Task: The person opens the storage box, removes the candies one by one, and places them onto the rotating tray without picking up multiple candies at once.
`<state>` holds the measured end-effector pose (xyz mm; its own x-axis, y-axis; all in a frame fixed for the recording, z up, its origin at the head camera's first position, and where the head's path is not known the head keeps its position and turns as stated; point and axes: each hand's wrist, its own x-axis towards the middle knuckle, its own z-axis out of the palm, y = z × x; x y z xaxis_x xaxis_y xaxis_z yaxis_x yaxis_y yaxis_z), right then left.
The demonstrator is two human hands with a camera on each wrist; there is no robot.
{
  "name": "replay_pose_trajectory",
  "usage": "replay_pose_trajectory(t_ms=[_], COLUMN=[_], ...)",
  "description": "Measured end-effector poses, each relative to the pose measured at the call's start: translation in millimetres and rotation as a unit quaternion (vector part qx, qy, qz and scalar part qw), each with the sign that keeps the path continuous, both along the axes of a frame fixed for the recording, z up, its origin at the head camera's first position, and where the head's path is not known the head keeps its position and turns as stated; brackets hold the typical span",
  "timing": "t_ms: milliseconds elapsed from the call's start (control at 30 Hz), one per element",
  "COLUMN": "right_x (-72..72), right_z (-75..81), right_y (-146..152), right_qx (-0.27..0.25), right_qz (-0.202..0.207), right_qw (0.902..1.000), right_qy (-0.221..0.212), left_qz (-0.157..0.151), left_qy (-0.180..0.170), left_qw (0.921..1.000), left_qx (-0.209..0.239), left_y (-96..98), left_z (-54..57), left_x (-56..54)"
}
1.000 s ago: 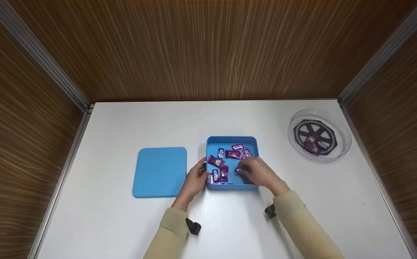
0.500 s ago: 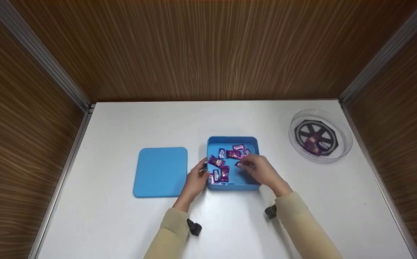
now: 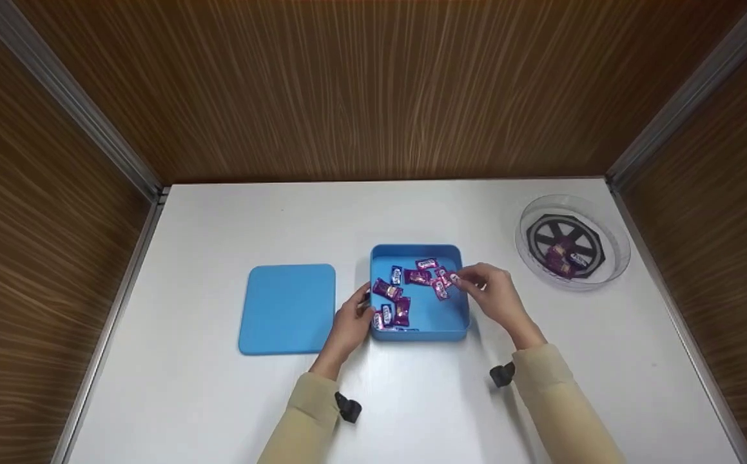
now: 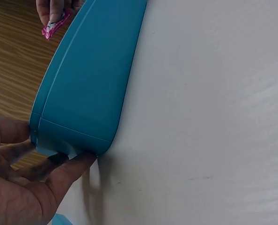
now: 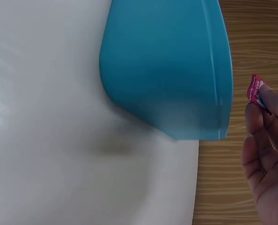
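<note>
Head view: at center frame, the right hand (image 3: 499,296) pinches a candy (image 3: 454,278) in its fingertips over the right rim of the blue box (image 3: 419,328), while the left hand (image 3: 349,322) grips the box's lower left corner. More magenta candies (image 3: 401,293) lie inside the box. Left of it rests the blue lid (image 3: 287,308) flat on the white table (image 3: 218,219); at right, a clear dish (image 3: 615,254) holds a few candies. Left wrist view: at lower left, the left hand (image 4: 22,187) curls its fingers and thumb round the box (image 4: 87,89) corner; the candy (image 4: 54,26) shows at upper left. Right wrist view: at right, the right hand (image 5: 265,150) holds the candy (image 5: 255,89) just beside the box (image 5: 167,65) wall.
</note>
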<state>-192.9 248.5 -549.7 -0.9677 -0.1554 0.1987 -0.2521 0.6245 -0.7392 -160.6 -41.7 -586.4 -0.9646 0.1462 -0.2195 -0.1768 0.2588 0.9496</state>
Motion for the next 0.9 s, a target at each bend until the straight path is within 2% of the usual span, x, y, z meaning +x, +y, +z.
replay_pose_trajectory(t_ms=[233,533,700,900], right_x=[-2.2,-12.7,-21.6,-28.6], right_z=[1.6,6.7,12.7,16.7], right_y=[18,57,85,111], right_qx=[-0.018,-0.035,-0.028,0.013], right_qz=[-0.038,-0.133,-0.191,-0.272], right_qw=[0.9991,0.9905,0.9810,0.9617], right_qy=[-0.008,-0.004,-0.013,-0.033], left_qz=[-0.001,0.001,0.000,-0.003], left_qy=[-0.004,-0.005,-0.004,-0.003], left_qw=[1.0000,1.0000,1.0000,0.9999], left_qx=[-0.003,-0.005,0.001,0.011], left_y=[-0.1,0.1,-0.3,-1.2], left_z=[0.6,1.3,2.0,2.5], left_x=[-0.2,-0.6,-0.3,-0.4])
